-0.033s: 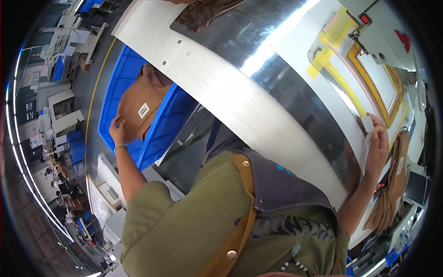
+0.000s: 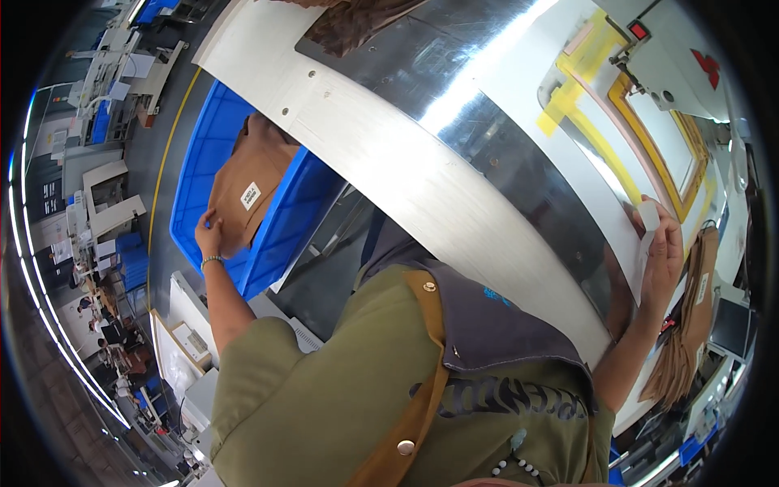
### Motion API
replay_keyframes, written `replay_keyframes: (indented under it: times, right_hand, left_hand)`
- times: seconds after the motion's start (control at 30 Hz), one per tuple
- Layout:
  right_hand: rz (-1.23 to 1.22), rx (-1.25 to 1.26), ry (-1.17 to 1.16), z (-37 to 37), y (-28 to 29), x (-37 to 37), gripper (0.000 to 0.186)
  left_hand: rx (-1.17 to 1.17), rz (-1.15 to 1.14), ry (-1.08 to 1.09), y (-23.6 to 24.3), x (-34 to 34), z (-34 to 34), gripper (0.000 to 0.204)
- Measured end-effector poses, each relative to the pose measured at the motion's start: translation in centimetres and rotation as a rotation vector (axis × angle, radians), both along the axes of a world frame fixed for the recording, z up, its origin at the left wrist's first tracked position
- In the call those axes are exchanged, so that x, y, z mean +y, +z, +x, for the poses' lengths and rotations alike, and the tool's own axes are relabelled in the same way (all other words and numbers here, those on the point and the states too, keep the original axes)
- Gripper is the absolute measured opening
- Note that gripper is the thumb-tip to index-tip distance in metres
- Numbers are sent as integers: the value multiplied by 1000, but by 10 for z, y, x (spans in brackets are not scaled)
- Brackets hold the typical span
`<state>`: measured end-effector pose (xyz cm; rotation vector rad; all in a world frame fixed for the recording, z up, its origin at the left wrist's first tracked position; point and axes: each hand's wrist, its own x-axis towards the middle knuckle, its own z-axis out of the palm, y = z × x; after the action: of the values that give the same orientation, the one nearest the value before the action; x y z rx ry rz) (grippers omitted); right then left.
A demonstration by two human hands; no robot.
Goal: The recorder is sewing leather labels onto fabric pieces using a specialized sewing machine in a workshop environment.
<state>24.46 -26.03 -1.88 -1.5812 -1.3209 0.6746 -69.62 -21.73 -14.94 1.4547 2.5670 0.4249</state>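
My left hand (image 2: 210, 237) is at the left side of a blue plastic bin (image 2: 280, 219), its fingers closed on the edge of a brown fabric piece (image 2: 235, 213). That piece lies over more brown fabric in the bin and bears a white label (image 2: 250, 196). At the far right, my right hand (image 2: 667, 252) pinches a small white strip (image 2: 647, 219) between thumb and fingers. The strip stands up beside the yellow-taped frame (image 2: 686, 191) on the sewing machine's bed. Part of the strip is hidden by the fingers.
A broad metal table (image 2: 454, 174) runs between my hands, with dark brown fabric (image 2: 357, 24) at its far edge. The white machine head (image 2: 677, 69) overhangs the frame. Brown labelled pieces (image 2: 690, 325) hang near my right forearm. Other workstations stand to the left, past a yellow floor line (image 2: 168, 154).
The brown fabric in the bin has shifted slightly and lies flatter. The white strip in my right hand has tilted a little. Both hands stay in nearly the same places.
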Motion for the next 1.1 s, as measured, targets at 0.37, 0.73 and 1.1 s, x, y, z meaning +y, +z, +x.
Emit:
replay_keyframes:
  times: [0.37,0.73,1.1]
  right_hand:
    - [-61,277,50,-14,6,9,26]
    - [-142,0,-84,28,59,44,18]
    - [-359,-346,-50,59,27,141,22]
  left_hand:
    - [202,898,-253,84,163,95,39]
    - [-360,344,-1512,163,238,560,34]
    - [190,259,-1921,131,232,700,71]
